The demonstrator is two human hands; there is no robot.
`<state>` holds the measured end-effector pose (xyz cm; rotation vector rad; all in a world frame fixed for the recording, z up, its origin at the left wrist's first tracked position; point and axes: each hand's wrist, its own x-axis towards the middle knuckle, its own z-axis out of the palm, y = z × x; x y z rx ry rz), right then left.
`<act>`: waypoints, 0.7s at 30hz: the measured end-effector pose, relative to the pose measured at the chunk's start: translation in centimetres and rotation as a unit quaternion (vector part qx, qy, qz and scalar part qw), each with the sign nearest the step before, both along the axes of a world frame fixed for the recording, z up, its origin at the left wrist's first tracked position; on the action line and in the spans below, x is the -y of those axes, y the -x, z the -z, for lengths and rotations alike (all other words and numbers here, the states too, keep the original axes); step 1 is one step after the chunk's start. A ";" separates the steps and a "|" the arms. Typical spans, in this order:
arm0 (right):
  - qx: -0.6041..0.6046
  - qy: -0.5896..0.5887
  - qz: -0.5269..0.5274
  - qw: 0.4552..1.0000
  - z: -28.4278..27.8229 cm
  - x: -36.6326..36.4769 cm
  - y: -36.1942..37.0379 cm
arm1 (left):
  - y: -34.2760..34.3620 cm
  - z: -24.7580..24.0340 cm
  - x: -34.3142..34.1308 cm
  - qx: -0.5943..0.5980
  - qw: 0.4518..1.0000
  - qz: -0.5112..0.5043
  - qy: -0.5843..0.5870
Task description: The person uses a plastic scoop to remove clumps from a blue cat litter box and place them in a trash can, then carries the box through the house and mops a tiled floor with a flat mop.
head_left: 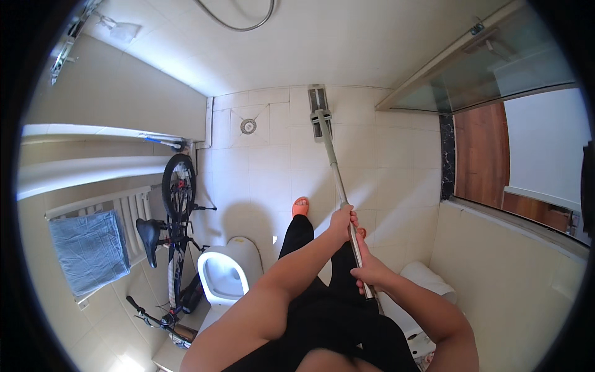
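A flat mop (pixel 335 162) with a long pale metal handle stretches away from me over the tiled floor. Its rectangular head (pixel 318 99) lies against the foot of the far wall, a little right of the round floor drain (pixel 248 126). My left hand (pixel 341 223) is wrapped round the middle of the handle. Lower down, close to the handle's end, my right hand (pixel 370 271) grips it too. The underside of the mop head is hidden.
A toilet (pixel 230 273) with a raised lid stands at my left, and a bicycle (pixel 176 229) leans beyond it. A blue-grey towel (pixel 90 251) hangs on a white rack. At the right, a glass door (pixel 483 68) stands by the doorway and its dark threshold (pixel 447 158).
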<state>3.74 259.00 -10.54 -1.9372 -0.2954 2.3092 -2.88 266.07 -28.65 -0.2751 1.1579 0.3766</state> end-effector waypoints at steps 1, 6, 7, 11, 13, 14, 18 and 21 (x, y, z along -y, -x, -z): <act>-0.005 -0.009 -0.017 1.000 -0.1 -0.4 0.7 | 1.1 0.1 -0.1 -0.003 1.000 -0.012 0.005; -0.024 -0.013 -0.103 0.994 0.1 -0.4 2.6 | 5.2 0.2 1.0 -0.005 0.996 -0.079 0.038; -0.024 -0.017 -0.119 0.992 -0.1 -0.4 2.6 | 5.6 0.1 1.2 -0.008 0.996 -0.087 0.026; -0.037 -0.042 -0.141 0.988 0.2 -1.0 1.6 | 6.1 0.7 0.7 -0.011 0.995 -0.098 -0.016; -0.048 -0.069 -0.080 0.993 0.5 -1.4 -0.2 | 5.4 1.5 -0.5 -0.009 0.995 -0.095 -0.043; -0.050 -0.069 -0.080 0.993 0.1 -1.4 -1.3 | 4.3 0.9 -1.0 -0.012 0.995 -0.094 -0.043; -0.049 -0.097 0.064 0.992 -5.8 3.4 -6.3 | 0.2 -5.5 0.6 -0.003 0.999 0.040 -0.020; -0.033 -0.053 0.105 0.992 -11.3 9.5 -8.9 | -2.7 -4.9 3.7 0.058 0.994 0.094 -0.015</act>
